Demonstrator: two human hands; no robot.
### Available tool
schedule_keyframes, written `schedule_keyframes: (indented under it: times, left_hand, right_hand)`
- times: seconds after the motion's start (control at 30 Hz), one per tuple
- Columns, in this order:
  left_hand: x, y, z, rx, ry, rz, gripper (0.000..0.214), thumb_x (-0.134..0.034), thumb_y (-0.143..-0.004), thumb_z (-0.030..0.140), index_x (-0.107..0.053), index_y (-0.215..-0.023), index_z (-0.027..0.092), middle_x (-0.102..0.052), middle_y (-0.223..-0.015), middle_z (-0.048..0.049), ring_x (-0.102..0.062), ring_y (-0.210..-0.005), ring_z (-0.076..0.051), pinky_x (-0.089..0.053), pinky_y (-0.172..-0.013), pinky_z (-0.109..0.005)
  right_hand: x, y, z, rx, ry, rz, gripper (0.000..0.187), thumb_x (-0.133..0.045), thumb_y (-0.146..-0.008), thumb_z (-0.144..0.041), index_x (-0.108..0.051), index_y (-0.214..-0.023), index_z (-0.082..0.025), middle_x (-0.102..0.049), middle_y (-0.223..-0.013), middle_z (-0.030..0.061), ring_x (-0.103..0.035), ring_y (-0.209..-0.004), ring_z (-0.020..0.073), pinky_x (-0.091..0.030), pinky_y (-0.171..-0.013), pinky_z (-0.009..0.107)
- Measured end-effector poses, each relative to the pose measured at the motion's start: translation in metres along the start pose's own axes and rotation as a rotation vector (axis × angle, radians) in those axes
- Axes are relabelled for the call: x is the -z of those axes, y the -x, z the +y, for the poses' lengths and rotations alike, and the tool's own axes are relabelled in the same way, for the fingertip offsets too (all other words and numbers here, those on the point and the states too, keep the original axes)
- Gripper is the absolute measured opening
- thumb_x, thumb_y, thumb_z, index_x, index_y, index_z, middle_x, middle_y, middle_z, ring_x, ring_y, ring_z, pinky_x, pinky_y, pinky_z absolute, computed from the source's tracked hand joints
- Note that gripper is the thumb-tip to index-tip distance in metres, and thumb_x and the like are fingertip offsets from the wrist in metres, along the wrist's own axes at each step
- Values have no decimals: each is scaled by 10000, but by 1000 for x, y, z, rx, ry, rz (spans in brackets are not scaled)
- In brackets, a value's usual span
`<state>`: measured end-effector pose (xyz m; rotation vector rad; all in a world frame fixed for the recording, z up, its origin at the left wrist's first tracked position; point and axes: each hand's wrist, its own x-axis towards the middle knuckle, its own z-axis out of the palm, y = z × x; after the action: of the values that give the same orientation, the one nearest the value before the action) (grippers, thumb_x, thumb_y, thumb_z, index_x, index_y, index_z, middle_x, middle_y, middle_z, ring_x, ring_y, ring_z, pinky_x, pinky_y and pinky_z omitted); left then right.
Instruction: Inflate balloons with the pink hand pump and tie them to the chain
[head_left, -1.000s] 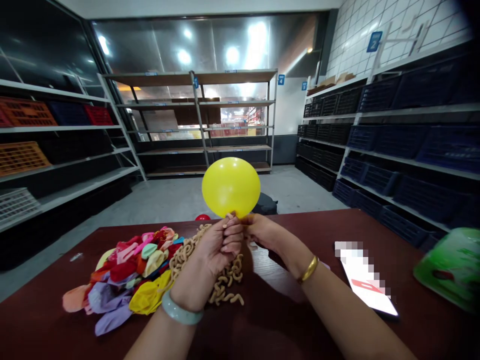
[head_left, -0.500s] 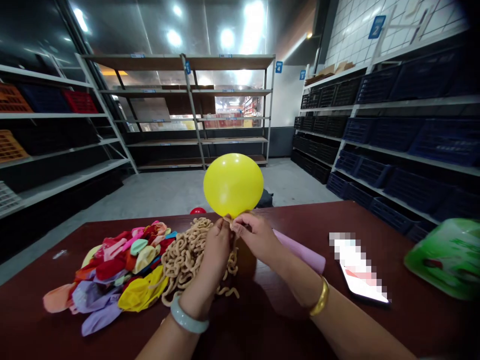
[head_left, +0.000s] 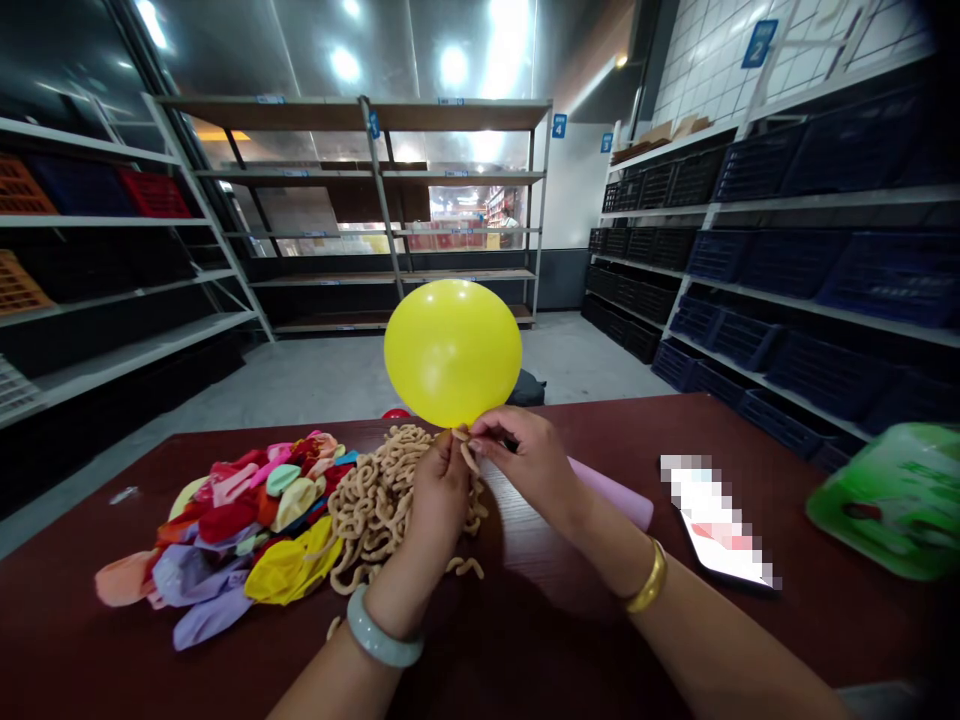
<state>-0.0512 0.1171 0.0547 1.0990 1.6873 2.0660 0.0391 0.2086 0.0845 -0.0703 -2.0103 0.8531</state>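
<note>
An inflated yellow balloon [head_left: 452,350] stands above the dark red table [head_left: 540,640], held at its neck. My left hand [head_left: 440,495] is closed around the neck from below. My right hand [head_left: 521,460] pinches a tan rubber band at the same neck, fingertips touching those of the left hand. Just behind my left hand lies a heap of tan rubber bands [head_left: 375,500]. A pile of flat balloons in many colours [head_left: 232,540] lies to the left of it.
A phone [head_left: 716,520] lies on the table to the right, a pink tube [head_left: 611,495] behind my right wrist, and a green plastic object [head_left: 889,500] at the far right edge. A red balloon [head_left: 395,413] shows beyond the table. Metal shelving with crates lines the room.
The balloon has risen and tipped slightly left. My left hand has turned from a wrapped grip to a pinch at the neck, and my right hand now works a rubber band there.
</note>
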Motion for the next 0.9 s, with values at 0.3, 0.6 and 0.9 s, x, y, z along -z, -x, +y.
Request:
schedule_keyframes:
  times: [0.3,0.6,0.9]
  left_hand:
    - [8,-2,-5,-137,-467,-10,215,-445,-906,296,-564,-773,177,-569,-683,-10,-499,-626,-149,-350,-602,-272]
    - [-4,1,0,49,32,-93,251,-471,-895,412,-504,-782,190,-438,-590,33,-436,-564,-130,-396,-585,-256]
    - [3,-1,-3,6,-11,-123,282,-490,-897,440,-559,-823,177,-500,-682,-2,-456,-618,-132,-383,-558,-240]
  right_hand:
    - [4,-3,-4,-55,213,-136,100,-613,-806,-104,-601,-759,-192,-640,-783,6,-576,-746,154,-423,-691,267]
    - [-11,12,-8,49,570,51,90,-493,-897,-185,-540,-821,-186,-596,-810,67,-548,-770,211,-428,-697,319]
    - [4,1,-10,-38,234,11,84,-596,-828,-119,-630,-846,-194,-679,-837,32,-607,-794,170,-457,-741,281]
